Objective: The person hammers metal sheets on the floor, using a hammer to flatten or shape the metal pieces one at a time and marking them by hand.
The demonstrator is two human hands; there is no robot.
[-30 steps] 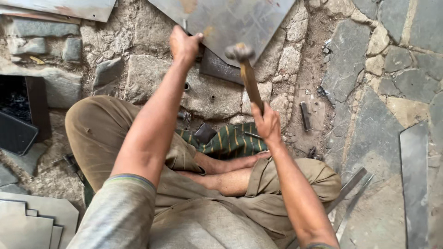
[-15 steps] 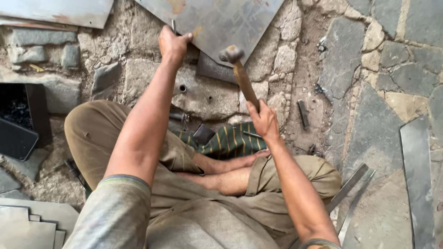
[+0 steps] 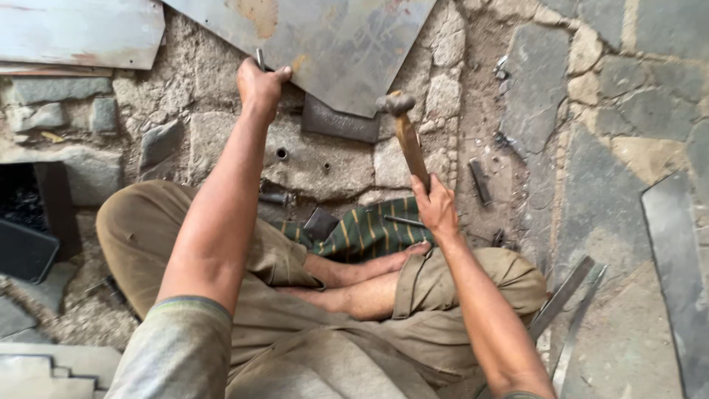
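Observation:
I sit cross-legged on a stone floor. My left hand [image 3: 260,85] grips a thin metal chisel [image 3: 261,59] held upright against the edge of a large grey metal sheet [image 3: 332,41]. My right hand [image 3: 436,207] holds the wooden handle of a hammer [image 3: 405,133]; its steel head is raised above the sheet's lower corner, to the right of the chisel. A dark steel block [image 3: 336,122] lies under the sheet's tip.
A green striped cloth [image 3: 369,233] lies by my feet. Another metal sheet [image 3: 81,29] lies at the top left. Flat metal strips [image 3: 569,295] lie at the right beside a grey plate [image 3: 676,251]. Small metal pieces [image 3: 480,181] are scattered on the stones.
The view has drifted slightly. My left hand stays on the chisel at the sheet's edge, and the hammer head stays raised near the sheet's corner with little visible movement.

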